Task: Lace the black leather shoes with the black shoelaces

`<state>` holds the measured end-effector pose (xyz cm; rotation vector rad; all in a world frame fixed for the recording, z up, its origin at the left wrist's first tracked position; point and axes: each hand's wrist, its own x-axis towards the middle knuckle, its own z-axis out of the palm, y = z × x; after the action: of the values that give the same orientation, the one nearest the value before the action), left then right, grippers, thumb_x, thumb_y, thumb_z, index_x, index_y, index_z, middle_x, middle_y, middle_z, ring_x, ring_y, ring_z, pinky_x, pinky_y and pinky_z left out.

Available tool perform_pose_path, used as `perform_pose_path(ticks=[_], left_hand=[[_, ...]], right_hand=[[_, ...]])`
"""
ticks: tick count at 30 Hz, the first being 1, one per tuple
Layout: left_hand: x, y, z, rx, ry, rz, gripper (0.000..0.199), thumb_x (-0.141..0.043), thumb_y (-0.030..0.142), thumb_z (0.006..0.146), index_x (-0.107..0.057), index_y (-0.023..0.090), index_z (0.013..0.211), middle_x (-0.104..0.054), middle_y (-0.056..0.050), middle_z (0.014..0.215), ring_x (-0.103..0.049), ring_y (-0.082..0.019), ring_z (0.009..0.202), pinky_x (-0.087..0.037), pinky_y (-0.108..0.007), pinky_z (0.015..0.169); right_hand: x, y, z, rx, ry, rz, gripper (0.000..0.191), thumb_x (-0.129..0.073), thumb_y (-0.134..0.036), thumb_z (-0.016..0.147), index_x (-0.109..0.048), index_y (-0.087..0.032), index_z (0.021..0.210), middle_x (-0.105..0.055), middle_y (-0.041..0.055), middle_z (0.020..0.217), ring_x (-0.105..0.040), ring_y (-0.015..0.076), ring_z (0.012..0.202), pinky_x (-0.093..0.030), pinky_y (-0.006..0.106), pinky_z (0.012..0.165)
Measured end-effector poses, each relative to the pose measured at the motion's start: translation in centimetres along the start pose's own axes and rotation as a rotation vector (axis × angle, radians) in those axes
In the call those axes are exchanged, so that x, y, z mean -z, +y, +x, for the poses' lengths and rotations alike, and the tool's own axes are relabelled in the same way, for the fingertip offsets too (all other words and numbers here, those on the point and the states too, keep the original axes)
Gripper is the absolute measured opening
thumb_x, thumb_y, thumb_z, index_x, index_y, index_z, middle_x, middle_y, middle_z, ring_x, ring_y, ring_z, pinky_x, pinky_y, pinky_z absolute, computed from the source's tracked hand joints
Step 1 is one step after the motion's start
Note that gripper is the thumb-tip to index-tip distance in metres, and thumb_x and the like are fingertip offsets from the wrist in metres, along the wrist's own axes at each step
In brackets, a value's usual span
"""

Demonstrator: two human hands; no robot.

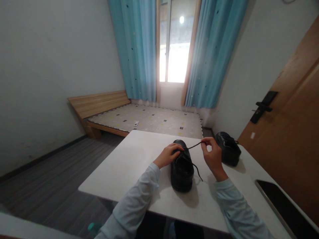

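Observation:
A black lace-up shoe [182,174] stands on the white table with its toe pointing away from me and its heel toward me. My left hand [169,154] comes in from the left, its fingers and thumb closed over the lacing at the front of the shoe. Between the fingertips of my right hand [211,153] is the end of a black shoelace [194,145], drawn out taut to the right from the eyelets. The other lace end hangs loose over the shoe's right side onto the table. What lies under my left fingertips is partly hidden.
A second black shoe [227,149] stands at the table's right edge, beyond my right hand. Nearer to me lies a dark-screened phone or tablet [284,207]. Behind the white table [124,166] are a bed [149,116] with a small white remote [136,123], and a wooden door [294,109] at right.

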<state>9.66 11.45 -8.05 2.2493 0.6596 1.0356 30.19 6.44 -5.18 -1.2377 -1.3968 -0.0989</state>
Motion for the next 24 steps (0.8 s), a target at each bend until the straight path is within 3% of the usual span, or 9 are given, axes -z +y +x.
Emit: perform_pose_path(ticks=[11, 18, 24], left_hand=[[0.0, 0.3, 0.0, -0.012, 0.009, -0.016, 0.021, -0.052, 0.019, 0.084, -0.065, 0.019, 0.1, -0.063, -0.007, 0.108, -0.056, -0.018, 0.105, -0.04, -0.032, 0.098], [0.2, 0.3, 0.0, 0.006, 0.089, 0.037, 0.015, -0.061, 0.028, 0.081, -0.067, 0.02, 0.092, -0.065, -0.006, 0.098, -0.057, -0.018, 0.099, -0.042, -0.033, 0.093], [0.2, 0.3, 0.0, 0.11, 0.106, 0.102, 0.02, -0.068, 0.039, 0.074, -0.069, 0.02, 0.082, -0.062, -0.006, 0.091, -0.055, -0.02, 0.094, -0.044, -0.031, 0.084]], right_hand=[[-0.1, 1.9, 0.1, -0.02, -0.122, -0.14, 0.015, -0.044, -0.018, 0.073, -0.059, -0.018, 0.077, -0.061, 0.0063, 0.081, -0.056, 0.0213, 0.078, -0.043, 0.038, 0.077], [-0.9, 1.0, -0.9, -0.007, -0.544, 0.112, 0.019, -0.053, -0.03, 0.082, -0.061, -0.019, 0.095, -0.065, 0.0067, 0.096, -0.06, 0.0208, 0.09, -0.049, 0.036, 0.078], [-1.2, 0.5, -1.2, 0.064, -0.705, 0.169, 0.026, -0.06, -0.035, 0.08, -0.061, -0.022, 0.103, -0.063, 0.008, 0.11, -0.058, 0.0227, 0.106, -0.046, 0.041, 0.092]])
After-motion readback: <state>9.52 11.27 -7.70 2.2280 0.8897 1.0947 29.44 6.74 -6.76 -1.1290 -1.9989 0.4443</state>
